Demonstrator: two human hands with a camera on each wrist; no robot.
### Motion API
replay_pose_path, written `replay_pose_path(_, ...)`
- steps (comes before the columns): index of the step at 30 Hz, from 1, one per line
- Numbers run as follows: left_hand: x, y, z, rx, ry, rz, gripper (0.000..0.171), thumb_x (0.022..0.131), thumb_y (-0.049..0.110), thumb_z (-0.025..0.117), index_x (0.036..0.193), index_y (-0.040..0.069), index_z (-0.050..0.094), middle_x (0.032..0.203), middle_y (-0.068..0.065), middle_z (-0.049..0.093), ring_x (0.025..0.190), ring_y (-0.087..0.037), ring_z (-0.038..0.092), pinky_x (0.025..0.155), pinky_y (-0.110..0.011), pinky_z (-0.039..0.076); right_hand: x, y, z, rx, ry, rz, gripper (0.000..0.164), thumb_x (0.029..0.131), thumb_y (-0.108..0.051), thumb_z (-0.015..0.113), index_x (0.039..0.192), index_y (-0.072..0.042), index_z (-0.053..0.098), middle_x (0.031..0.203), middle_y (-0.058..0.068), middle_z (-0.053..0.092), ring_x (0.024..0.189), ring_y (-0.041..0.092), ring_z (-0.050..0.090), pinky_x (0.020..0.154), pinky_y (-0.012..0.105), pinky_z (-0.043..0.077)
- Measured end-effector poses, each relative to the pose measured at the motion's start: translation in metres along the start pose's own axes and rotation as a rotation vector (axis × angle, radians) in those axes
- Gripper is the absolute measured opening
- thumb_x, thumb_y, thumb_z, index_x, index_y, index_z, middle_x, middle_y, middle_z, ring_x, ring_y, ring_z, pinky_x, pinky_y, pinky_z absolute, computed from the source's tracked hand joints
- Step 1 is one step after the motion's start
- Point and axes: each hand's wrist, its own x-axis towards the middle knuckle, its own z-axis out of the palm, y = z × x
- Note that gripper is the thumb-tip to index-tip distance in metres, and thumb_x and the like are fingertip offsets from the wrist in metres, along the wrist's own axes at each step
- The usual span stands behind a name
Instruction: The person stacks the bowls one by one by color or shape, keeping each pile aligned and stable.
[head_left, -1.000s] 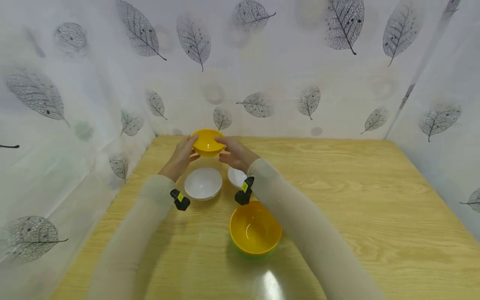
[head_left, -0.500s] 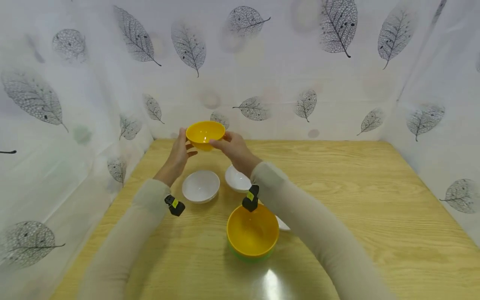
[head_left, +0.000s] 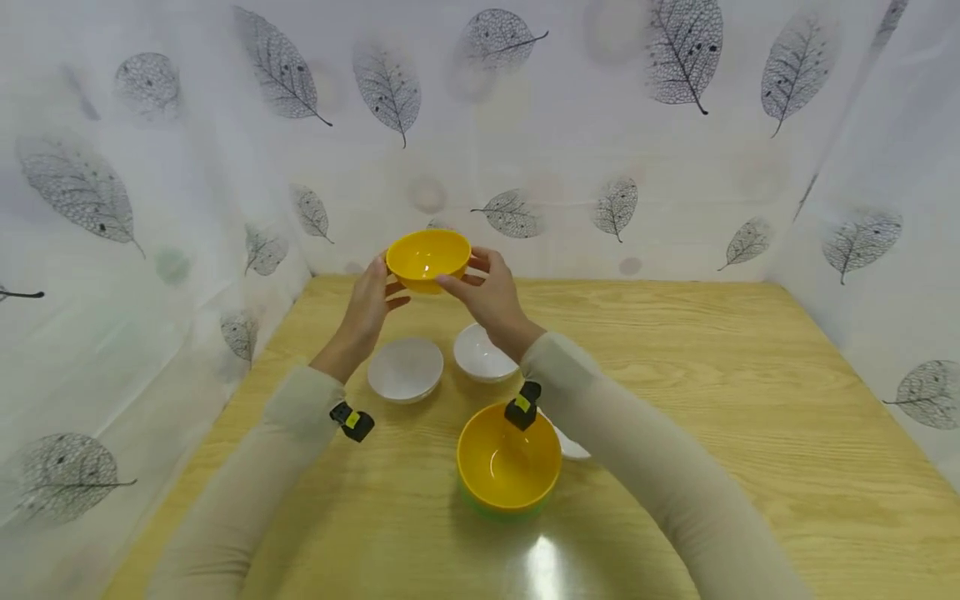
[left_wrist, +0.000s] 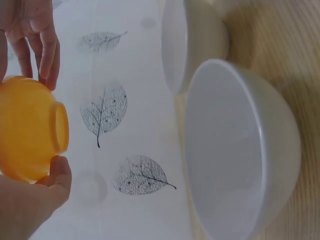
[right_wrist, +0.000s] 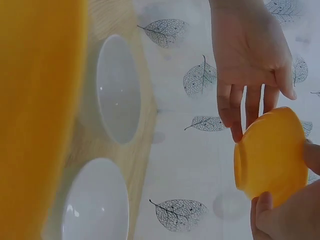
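Both hands hold a small yellow bowl up near the back of the table, its mouth tipped toward the head camera. My left hand holds its left side, thumb near the rim and fingers spread below. On the other side, my right hand grips the bowl with the thumb at the front and the fingers around the right side. The left wrist view shows the underside and foot ring of the yellow bowl, with fingertips at the ring. From the right wrist, the left fingertips appear right at the base of the yellow bowl.
Two white bowls stand under the hands, one at left and one at right. Nearer is a larger yellow bowl in a green one. A white rim shows beside the right sleeve. Leaf-patterned sheeting surrounds the table.
The small yellow bowl has been lifted upward and nearer the camera. The right hand has shifted its hold from over the rim to the bowl's right side.
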Motion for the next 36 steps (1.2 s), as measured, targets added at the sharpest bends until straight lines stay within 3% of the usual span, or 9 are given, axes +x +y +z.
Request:
replay_pose_path(4,-0.008,-0.001,0.002,0.020,0.012,0.074,0.053,0.103,0.034,0.024,0.146,0.003,0.026,0.138,-0.016,0.040,0.113,-0.028,0.049,0.096,-0.041,0.041,-0.007,0.001,-0.008,0.004,-0.003,-0.062,0.068,0.080,-0.023,0.072,0.137,-0.008,0.038,0.125,0.009,0.044,0.107,0.020,0.051,0.081,0.023,0.049)
replay_pose_path(10,-0.015,-0.002,0.006,0.114,0.055,0.119,0.055,0.100,0.034,0.038,0.145,0.004,0.028,0.124,-0.014,0.048,0.106,-0.020,0.049,0.092,-0.032,0.042,-0.016,-0.001,-0.022,0.017,-0.040,-0.092,0.068,0.081,-0.027,0.071,0.138,-0.008,0.039,0.127,0.010,0.046,0.109,0.020,0.051,0.083,0.024,0.048)
replay_pose_path(17,-0.024,0.002,0.014,0.010,0.064,0.204,0.050,0.096,0.024,0.051,0.135,-0.005,0.041,0.124,-0.016,0.051,0.108,-0.018,0.051,0.095,-0.030,0.041,-0.030,-0.003,-0.037,0.033,-0.084,-0.152,0.061,0.084,-0.024,0.069,0.135,-0.006,0.041,0.127,0.009,0.048,0.109,0.021,0.052,0.085,0.026,0.048)
replay_pose_path(21,-0.029,0.004,0.019,-0.083,0.031,0.220,0.053,0.092,0.025,0.056,0.130,-0.009,0.040,0.126,-0.018,0.048,0.115,-0.023,0.048,0.098,-0.032,0.039,-0.039,-0.001,-0.045,0.021,-0.110,-0.166,0.059,0.084,-0.023,0.068,0.133,-0.005,0.042,0.130,0.007,0.049,0.109,0.020,0.053,0.087,0.028,0.047)
replay_pose_path(27,-0.038,0.011,0.027,-0.210,-0.057,0.169,0.079,0.078,0.039,0.066,0.133,-0.008,0.033,0.127,-0.021,0.045,0.114,-0.025,0.048,0.096,-0.033,0.041,-0.054,0.000,-0.062,0.022,-0.149,-0.177,0.061,0.084,-0.025,0.069,0.135,-0.006,0.041,0.133,0.004,0.047,0.112,0.019,0.051,0.089,0.029,0.046)
replay_pose_path(31,-0.044,0.015,0.030,-0.185,-0.134,0.134,0.089,0.075,0.043,0.068,0.141,-0.003,0.032,0.127,-0.018,0.045,0.111,-0.023,0.049,0.094,-0.033,0.042,-0.063,0.002,-0.073,0.027,-0.188,-0.195,0.060,0.086,-0.023,0.067,0.137,-0.006,0.040,0.133,0.005,0.047,0.113,0.020,0.050,0.091,0.031,0.045)
replay_pose_path(36,-0.050,0.018,0.035,-0.106,-0.202,0.163,0.088,0.073,0.049,0.067,0.138,-0.004,0.039,0.127,-0.015,0.049,0.111,-0.023,0.048,0.095,-0.035,0.042,-0.075,0.005,-0.085,0.029,-0.250,-0.210,0.060,0.088,-0.017,0.064,0.141,-0.006,0.038,0.135,0.006,0.045,0.113,0.024,0.050,0.091,0.033,0.045)
